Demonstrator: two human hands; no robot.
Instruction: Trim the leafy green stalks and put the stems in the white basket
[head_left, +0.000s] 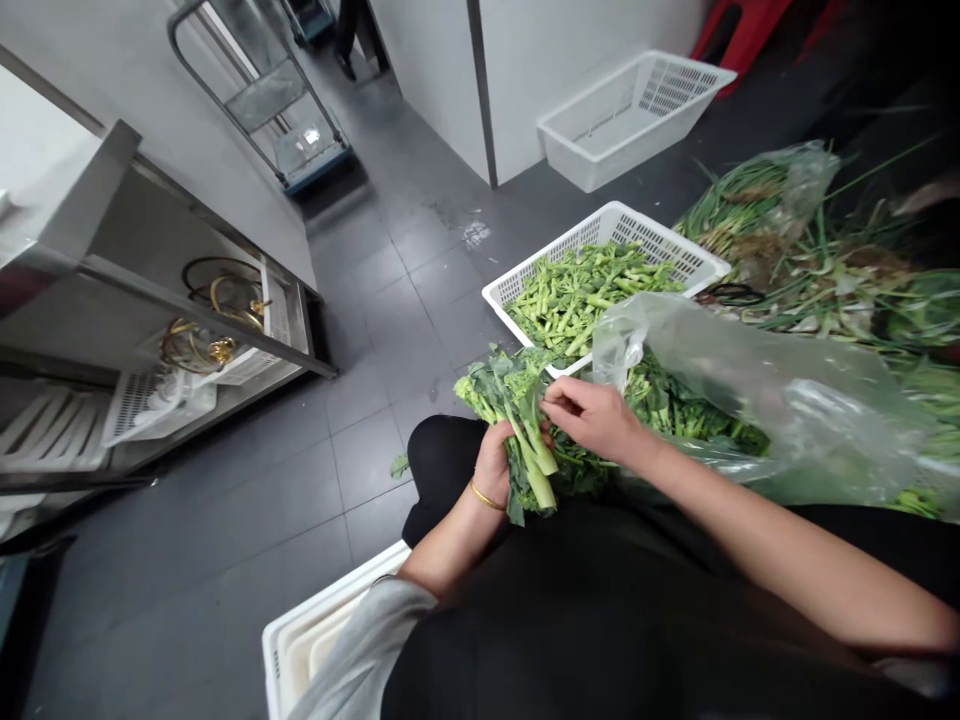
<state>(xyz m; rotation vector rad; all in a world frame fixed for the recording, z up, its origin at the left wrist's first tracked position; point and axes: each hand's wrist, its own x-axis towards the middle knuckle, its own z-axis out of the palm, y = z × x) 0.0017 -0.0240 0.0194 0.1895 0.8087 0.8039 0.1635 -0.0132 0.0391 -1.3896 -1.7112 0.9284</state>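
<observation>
My left hand (493, 462), with a gold bangle at the wrist, is wrapped round a bunch of leafy green stalks (525, 425) that look like broccolini. Its thick pale stem ends point down towards my lap. At the right side of the bunch, my right hand (589, 415) has its fingers pinched together; what lies between them is too small to make out. Just beyond my hands, a white slotted basket (499, 297) holds many trimmed green stems (577, 300). A clear plastic bag (757, 370) with more leafy stalks (675, 410) lies open beneath my right forearm.
Spring onions (750, 210) are heaped at the right. An unfilled white basket (600, 165) and a red stool (742, 45) stand behind. At left are a steel shelf (217, 210) and a trolley (300, 140). A white container (281, 650) sits low beside me.
</observation>
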